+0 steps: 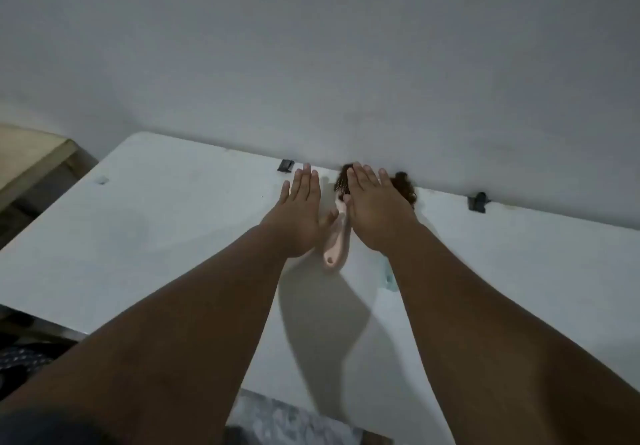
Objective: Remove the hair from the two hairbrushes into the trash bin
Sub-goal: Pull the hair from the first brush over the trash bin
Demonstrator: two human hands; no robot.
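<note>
A pink hairbrush [336, 237] lies on the white table [145, 237] near the far wall, its handle toward me and its bristle head with dark hair partly under my right hand. A second, pale blue brush [387, 276] shows only as a handle tip beneath my right forearm; a tuft of dark hair [406, 186] sticks out past my right hand. My left hand [298, 214] hovers flat and open just left of the pink brush. My right hand [375, 211] is held flat, fingers extended, over both brush heads. No trash bin is in view.
Two black clips [286, 165] [477, 201] sit along the table's far edge against the grey wall. A wooden surface [31, 154] stands at the far left. Patterned floor [291, 420] shows below the table's near edge.
</note>
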